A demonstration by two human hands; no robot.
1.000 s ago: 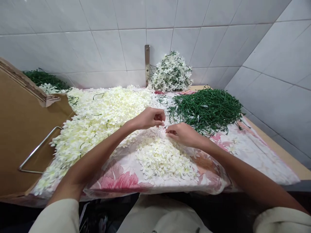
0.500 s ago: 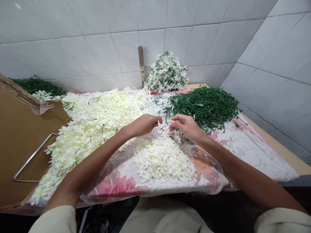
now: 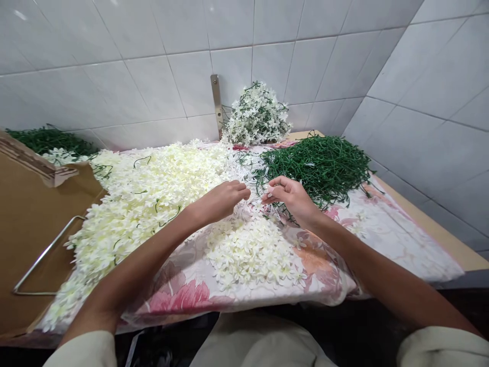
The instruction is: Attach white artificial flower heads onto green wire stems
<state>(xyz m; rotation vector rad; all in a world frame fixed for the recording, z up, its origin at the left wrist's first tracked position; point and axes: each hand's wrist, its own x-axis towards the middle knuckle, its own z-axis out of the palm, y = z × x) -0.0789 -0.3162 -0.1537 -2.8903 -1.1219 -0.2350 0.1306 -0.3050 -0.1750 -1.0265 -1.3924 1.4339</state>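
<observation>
My left hand (image 3: 223, 198) and my right hand (image 3: 290, 196) meet at the table's middle, both with fingers curled in a pinch. Between their fingertips sits a small white flower piece (image 3: 256, 198), too small to make out fully. Just below the hands lies a small pile of white artificial flowers (image 3: 250, 252) on a pink floral cloth (image 3: 385, 239). A big heap of cream flowers (image 3: 145, 199) spreads to the left. A tangle of green plastic stems (image 3: 324, 165) lies just right of my right hand.
A bunch of white flowers on green stems (image 3: 257, 114) leans against the tiled wall at the back. A cardboard box (image 3: 34, 224) with a metal rod (image 3: 42, 260) stands at left, more green stems (image 3: 48, 138) behind it. The wooden table edge (image 3: 439, 232) runs along the right.
Both hands have lifted slightly off the small pile and moved a little towards the back. The right hand's fingers have turned upward in a pinch. The view has shifted a little to the right.
</observation>
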